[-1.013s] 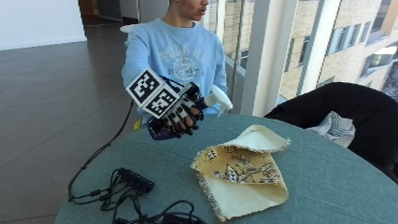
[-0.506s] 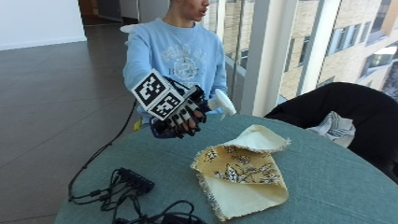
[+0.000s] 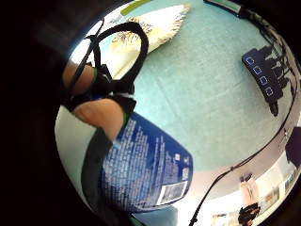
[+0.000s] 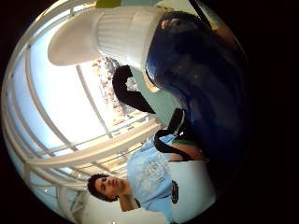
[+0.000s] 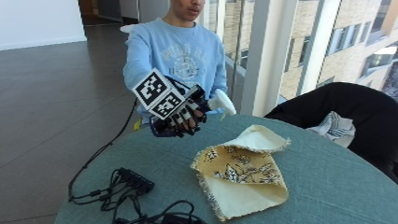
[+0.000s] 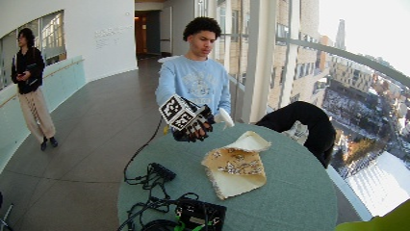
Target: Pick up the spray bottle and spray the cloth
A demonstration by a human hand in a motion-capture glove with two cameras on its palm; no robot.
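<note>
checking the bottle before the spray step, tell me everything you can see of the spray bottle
The spray bottle has a dark blue glossy body, plastic by its look, with a printed blue label of small white text and a barcode, and a white ribbed collar and spray head. It is held in the air above the round table's near edge, gripped by the gloved right hand, whose fingers curl round the body. The white head points toward the patterned cloth, which lies apart from it.

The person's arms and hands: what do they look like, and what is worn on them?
The right hand wears a black glove with black straps across the fingers. The arms are covered by long light blue sleeves of a sweatshirt with a pale print on the chest. The other hand cannot be seen in the outside views.
</note>
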